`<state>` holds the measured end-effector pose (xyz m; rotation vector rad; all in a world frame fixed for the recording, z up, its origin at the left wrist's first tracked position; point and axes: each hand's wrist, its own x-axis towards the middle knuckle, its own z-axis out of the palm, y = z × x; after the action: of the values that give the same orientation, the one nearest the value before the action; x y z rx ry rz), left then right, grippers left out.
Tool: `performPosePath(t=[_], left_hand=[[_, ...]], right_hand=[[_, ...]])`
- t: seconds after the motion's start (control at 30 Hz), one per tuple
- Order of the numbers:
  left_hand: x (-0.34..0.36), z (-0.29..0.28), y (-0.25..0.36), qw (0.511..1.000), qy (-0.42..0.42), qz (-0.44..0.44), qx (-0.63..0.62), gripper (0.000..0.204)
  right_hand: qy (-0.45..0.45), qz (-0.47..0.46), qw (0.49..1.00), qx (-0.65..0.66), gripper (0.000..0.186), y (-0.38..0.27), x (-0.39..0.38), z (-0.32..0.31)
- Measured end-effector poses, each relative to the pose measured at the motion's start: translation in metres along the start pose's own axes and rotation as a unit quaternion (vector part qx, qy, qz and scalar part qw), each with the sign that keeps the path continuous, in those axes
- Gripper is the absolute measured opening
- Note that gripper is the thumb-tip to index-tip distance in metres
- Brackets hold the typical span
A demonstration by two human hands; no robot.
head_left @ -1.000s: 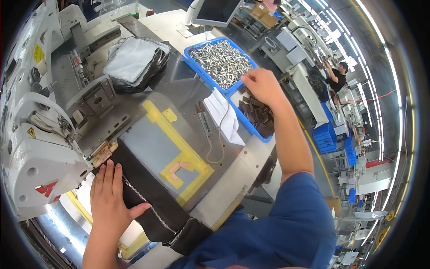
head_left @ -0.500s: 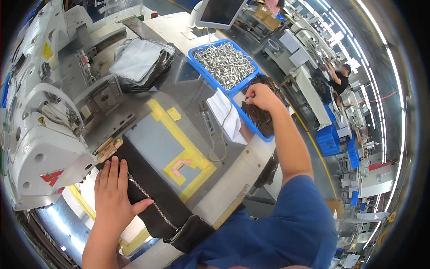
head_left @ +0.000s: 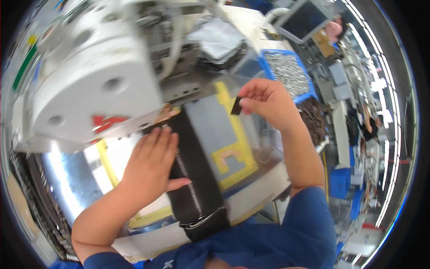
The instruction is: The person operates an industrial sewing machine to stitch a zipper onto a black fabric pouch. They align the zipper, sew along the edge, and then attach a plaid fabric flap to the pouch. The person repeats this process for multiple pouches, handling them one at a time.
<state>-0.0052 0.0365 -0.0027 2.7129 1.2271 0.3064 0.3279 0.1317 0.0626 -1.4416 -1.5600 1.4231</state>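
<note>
Big white machine head point(head_left: 89, 85): it stands at the person's left, I see it blurred.
Long black cloth point(head_left: 199, 154) with silver zipper point(head_left: 194, 197): it lies beside the machine head, one end toward the person.
Blue plastic tray point(head_left: 305, 97): it holds small silver parts point(head_left: 286, 69).
Left hand point(head_left: 152, 161): its fingers are straight, released, resting flat on the cloth.
Right hand point(head_left: 267, 102): lifted, thumb and fingers are pinching the strip.
Small flat dark strip point(head_left: 236, 106): it hangs tilted above the yellow tape point(head_left: 237, 177).

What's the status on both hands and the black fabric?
Left hand flat on black zippered fabric, zipper facing up. Right hand pinching small dark piece. White machine head close to left hand, possibly crowding it.
</note>
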Motion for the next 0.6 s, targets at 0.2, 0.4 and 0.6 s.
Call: performPosePath(t=[0.2,0.4,0.6], left_hand=[[-0.007,0.001,0.004,0.998,0.036,0.049,0.007,0.087],[-0.008,0.001,0.003,0.997,0.051,0.056,0.002,0.081],[-0.008,0.004,0.001,0.996,0.067,0.054,-0.001,0.078]], right_hand=[[-0.170,-0.004,0.985,-0.035,0.018,0.001,0.045,0.105],[-0.090,-0.107,0.961,-0.237,0.021,0.013,0.050,0.126],[-0.140,-0.313,0.882,-0.322,0.025,0.018,0.035,0.119]])
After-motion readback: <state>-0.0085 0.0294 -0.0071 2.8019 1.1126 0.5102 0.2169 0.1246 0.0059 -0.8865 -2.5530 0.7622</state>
